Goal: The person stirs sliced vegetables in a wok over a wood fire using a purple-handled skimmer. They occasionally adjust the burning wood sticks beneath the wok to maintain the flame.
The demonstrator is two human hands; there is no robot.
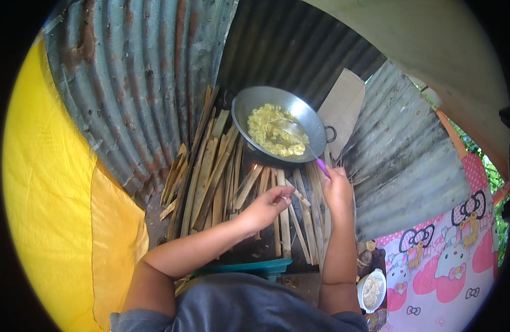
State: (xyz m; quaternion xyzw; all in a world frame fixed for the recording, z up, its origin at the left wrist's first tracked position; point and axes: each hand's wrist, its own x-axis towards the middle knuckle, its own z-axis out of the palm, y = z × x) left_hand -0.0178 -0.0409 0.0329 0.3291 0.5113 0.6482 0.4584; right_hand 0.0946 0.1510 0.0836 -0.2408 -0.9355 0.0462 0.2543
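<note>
apart, the hands point(266, 209) extend forward, the right point(338, 191) gripping a purple-handled skimmer point(290, 129).

Slices point(260, 124) in wok point(310, 114), firewood point(213, 174) before and left.

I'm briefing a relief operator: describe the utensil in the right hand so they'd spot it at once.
Find the big grey wok beside the split firewood. At its lower right edge, the right hand grips a long skimmer, its metal head over the yellow pieces inside. The bright purple handle sets it apart from the wok and firewood.
</note>
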